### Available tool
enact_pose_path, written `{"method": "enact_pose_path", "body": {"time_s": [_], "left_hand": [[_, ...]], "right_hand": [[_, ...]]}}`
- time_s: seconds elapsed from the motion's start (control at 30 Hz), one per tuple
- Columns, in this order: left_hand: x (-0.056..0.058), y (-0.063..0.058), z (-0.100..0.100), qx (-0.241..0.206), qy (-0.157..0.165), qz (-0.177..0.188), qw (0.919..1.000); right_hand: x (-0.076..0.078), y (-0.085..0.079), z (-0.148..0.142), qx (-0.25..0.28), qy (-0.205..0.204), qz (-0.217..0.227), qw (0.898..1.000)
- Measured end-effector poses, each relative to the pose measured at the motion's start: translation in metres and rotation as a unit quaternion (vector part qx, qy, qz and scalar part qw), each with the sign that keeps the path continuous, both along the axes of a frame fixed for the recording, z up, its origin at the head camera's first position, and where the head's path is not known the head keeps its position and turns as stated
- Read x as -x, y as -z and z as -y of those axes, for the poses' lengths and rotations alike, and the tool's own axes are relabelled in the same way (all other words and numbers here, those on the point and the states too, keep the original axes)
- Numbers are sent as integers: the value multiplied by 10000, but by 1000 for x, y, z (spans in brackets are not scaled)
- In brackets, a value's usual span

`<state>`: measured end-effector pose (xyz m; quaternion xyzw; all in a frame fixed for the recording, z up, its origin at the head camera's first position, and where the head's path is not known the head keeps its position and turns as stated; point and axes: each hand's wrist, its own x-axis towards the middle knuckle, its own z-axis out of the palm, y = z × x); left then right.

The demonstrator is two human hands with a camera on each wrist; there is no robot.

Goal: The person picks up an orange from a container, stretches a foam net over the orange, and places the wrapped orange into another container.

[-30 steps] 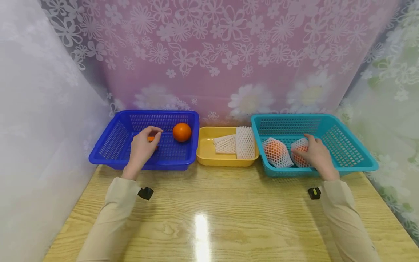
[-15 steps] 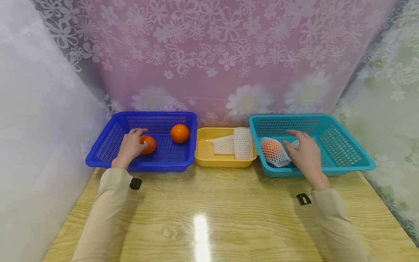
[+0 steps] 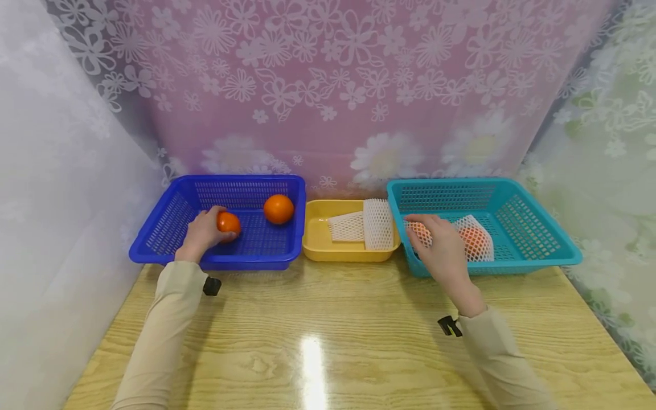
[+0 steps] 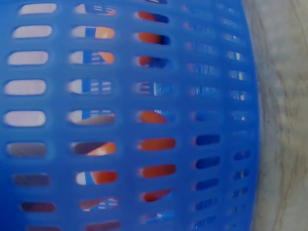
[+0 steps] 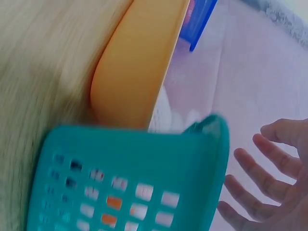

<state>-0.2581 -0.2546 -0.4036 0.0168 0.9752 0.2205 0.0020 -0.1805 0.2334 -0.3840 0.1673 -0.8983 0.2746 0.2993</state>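
Observation:
My left hand is inside the blue basket, its thumb and fingers curled round the nearer orange. A second orange lies at the basket's right side. From the left wrist, the basket's slotted wall hides most of that hand. At the teal basket, my right hand hovers over an orange in a white foam net, partly covering it. Its fingers are spread in the right wrist view. Another netted orange lies to its right.
Between the baskets stands a yellow tray with white foam net sleeves in it. All three containers line the back of the wooden table, before a flowered pink curtain.
My left hand drew back leftward, then closed round the nearer orange. The right hand left the right netted orange and shifted left over the other one. The view moved slightly.

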Motion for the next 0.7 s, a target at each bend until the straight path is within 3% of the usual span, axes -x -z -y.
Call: {"method": "enact_pose_path", "body": {"time_s": [0.2,0.43,0.6,0.7], "left_hand": [[-8,-9,-6,-316,-121,-449,9984],[-28,-37,-44,-1028,-186,-773,9915],[-45,-49,-74,-1763,149,-684,9818],[-55,-53,-92,-2306,477,-396,9711]], "right_hand": [[-2,4,19,-61,-652,-375,9971],[-10,11,44,3,-1214,-427,9917],[-15,16,69,184,-1608,-272,9864],[-17,18,84,323,-1840,-213,9822]]}}
